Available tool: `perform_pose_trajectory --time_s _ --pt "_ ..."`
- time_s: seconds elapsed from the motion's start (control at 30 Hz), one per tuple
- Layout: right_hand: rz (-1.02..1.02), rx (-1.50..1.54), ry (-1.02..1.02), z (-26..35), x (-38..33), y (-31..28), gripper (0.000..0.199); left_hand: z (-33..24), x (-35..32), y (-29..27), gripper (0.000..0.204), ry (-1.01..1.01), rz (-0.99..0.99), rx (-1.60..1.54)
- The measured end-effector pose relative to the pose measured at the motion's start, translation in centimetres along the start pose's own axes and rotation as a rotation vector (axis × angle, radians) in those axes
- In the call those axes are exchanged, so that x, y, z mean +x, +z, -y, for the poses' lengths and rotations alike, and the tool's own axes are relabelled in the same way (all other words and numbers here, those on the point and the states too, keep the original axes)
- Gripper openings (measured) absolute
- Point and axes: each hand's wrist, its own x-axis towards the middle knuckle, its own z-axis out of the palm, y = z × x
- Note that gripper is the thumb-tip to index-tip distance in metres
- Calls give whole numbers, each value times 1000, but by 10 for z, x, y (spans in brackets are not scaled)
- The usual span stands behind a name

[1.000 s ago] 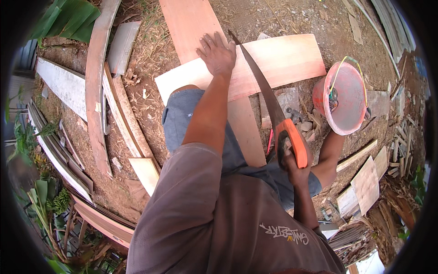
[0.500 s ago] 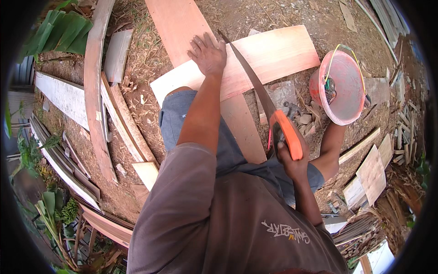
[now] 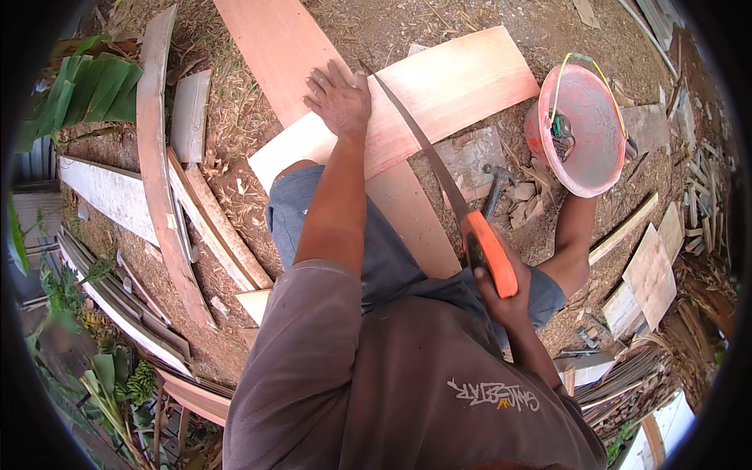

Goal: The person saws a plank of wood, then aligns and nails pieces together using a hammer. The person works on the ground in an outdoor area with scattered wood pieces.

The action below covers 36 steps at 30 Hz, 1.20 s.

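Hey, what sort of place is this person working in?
Probably an outdoor yard used for woodworking: there's a handsaw, loose boards lying on littered earth, and large green leaves at the left.

Shirt [image 3: 415, 368]: one line of white, graffiti-like lettering [image 3: 492, 390] across the front
Yellow mark [image 3: 502, 403]: small, pointed, beside the lettering's lower edge

The saw handle [image 3: 497, 256] is orange — board [image 3: 462, 84] pinkish.
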Motion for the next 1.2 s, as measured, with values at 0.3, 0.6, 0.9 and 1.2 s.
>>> perform_pose_trajectory --time_s 0.3,0.6,0.9,1.2 --pt "38 6 119 -7 -31 -19 69 -5 1 -14 78 -32 55 -42" --pt "-19 61 100 -48 90 40 65 -5 0 -14 77 -17 40 -4" --pt "79 12 115 26 -81 -50 68 -7 -1 -18 78 -41 97 -6" --pt "31 65 112 -50 115 37 67 -8 0 -20 79 -23 81 0"
